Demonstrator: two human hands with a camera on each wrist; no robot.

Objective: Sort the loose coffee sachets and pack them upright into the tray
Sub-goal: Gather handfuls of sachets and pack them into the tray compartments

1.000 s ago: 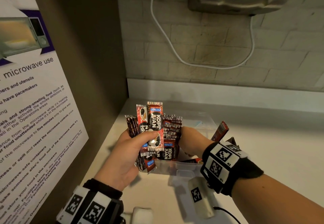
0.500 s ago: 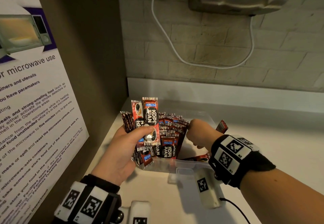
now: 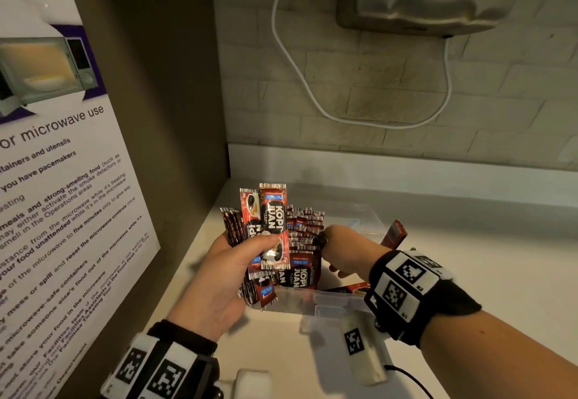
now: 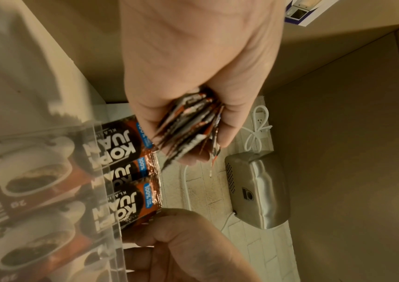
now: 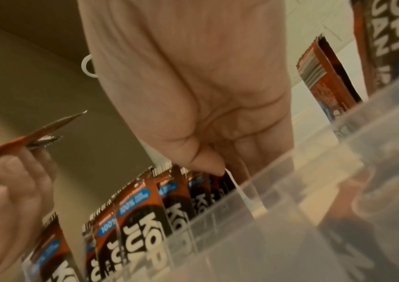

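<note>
Coffee sachets [image 3: 305,236] stand upright in a row at the left end of the clear plastic tray [image 3: 337,300] on the tabletop [image 3: 469,273]. Left hand [image 3: 225,273] grips a fanned bundle of sachets [image 3: 270,226], thumb across the front. Right hand [image 3: 341,250] reaches into the tray, fingertips on the row's tops; grasp unclear. Sachets look light, thin, slick foil, floppy; best pinched mid-body as a stack. One sachet [image 3: 394,233] leans at the right.

Head view looks forward and down from above onto the clear plastic tray [image 3: 331,300]. Both wrist views sit very close, low, tilted upward; all three share the upright red-black coffee sachets [image 3: 305,236] [image 4: 121,171] [image 5: 145,208].
</note>
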